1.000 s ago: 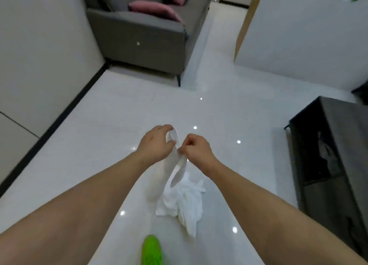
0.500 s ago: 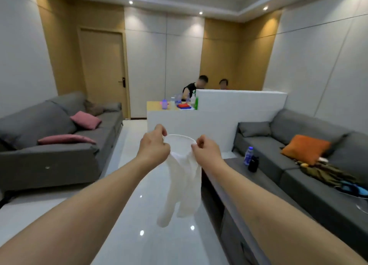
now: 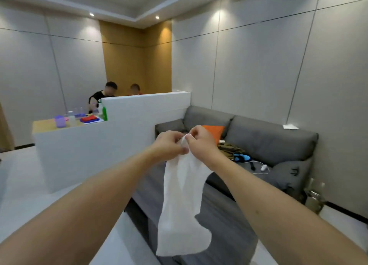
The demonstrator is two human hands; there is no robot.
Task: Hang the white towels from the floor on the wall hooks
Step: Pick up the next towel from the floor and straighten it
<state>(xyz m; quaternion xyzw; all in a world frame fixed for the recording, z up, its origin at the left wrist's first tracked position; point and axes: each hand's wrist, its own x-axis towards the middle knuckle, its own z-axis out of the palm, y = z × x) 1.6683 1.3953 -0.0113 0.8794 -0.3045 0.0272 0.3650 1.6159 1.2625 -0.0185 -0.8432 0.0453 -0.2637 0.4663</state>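
— Head view: where is the white towel (image 3: 182,209)?
— It hangs in the air in front of the grey sofa (image 3: 268,139).
— And the fingers?
— The left hand (image 3: 170,145) and right hand (image 3: 201,140) pinch its top corner, knuckles nearly touching.

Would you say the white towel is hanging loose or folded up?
Hanging loose: the white towel dangles limp from both hands' grip at its top.

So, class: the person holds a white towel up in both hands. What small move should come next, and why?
Probably turn to find the wall hooks: both hands, left hand and right hand, pinch the white towel at its top, it hangs free, and no hook is in view.
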